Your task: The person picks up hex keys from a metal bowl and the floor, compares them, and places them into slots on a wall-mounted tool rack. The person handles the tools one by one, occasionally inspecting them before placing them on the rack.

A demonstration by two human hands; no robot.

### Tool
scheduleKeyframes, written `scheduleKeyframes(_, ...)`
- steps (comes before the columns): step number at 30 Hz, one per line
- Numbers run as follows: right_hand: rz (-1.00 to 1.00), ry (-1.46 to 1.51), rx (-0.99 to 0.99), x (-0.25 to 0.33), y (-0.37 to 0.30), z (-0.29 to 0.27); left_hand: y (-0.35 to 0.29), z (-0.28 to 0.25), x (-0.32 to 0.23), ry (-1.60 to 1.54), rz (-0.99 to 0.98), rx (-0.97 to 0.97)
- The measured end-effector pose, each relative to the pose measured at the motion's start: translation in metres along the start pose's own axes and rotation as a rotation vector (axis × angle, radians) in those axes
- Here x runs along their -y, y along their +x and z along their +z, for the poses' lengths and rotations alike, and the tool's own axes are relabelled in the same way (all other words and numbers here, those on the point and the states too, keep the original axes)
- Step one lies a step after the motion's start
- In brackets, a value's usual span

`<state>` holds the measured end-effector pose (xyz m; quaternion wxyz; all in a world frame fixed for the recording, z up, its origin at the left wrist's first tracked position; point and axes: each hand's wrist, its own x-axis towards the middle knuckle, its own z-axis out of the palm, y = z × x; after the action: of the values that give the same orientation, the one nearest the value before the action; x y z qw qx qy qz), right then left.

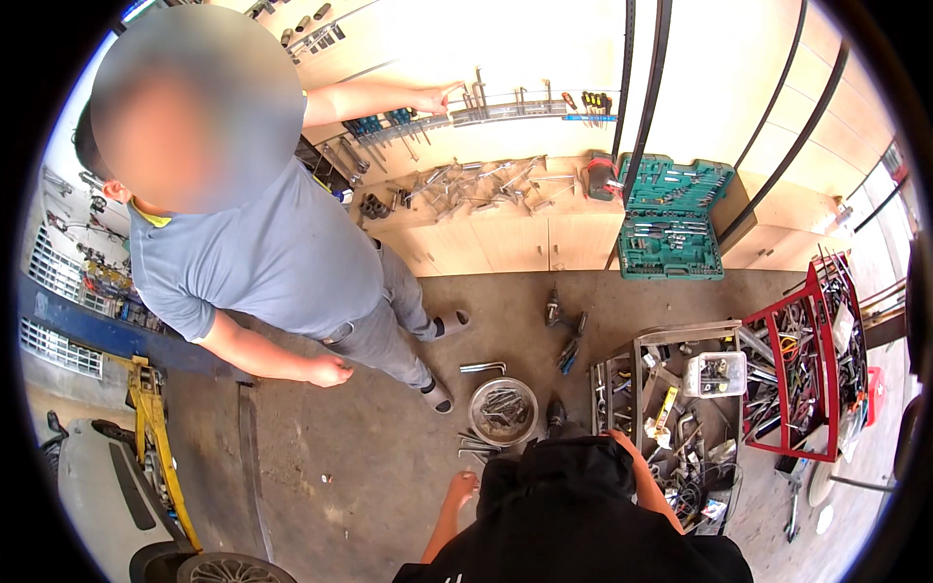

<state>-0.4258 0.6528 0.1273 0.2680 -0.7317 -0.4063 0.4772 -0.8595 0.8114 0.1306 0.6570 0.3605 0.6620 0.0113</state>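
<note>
1. Metal bowl (503, 411), on the floor at our eleven o'clock: loose metal pieces inside; bent bar (483, 367) at its eleven, more at its seven.
2. Our left hand (465, 483), fingers loosely curled, near the bowl; our right hand (617, 442) by the grey drawer unit (686, 332), two o'clock. Hold unclear for both.
3. We judge order partial: wall rail (496, 115) hung, twelve o'clock; bowl, drawer unit, bench pile (457, 189) jumbled.
4. Co-worker's hand (439, 99) at the rail.
</note>
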Motion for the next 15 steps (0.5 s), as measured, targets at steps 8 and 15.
scheduleKeyframes(8, -0.016, 0.026, 0.018, 0.029, -0.008, -0.006, -0.012, 0.000, -0.006, 0.061, 0.022, -0.052)
scheduleKeyframes(15, -0.084, -0.025, 0.009, 0.011, -0.001, 0.001, -0.016, 0.001, -0.008, 0.036, 0.005, -0.043)
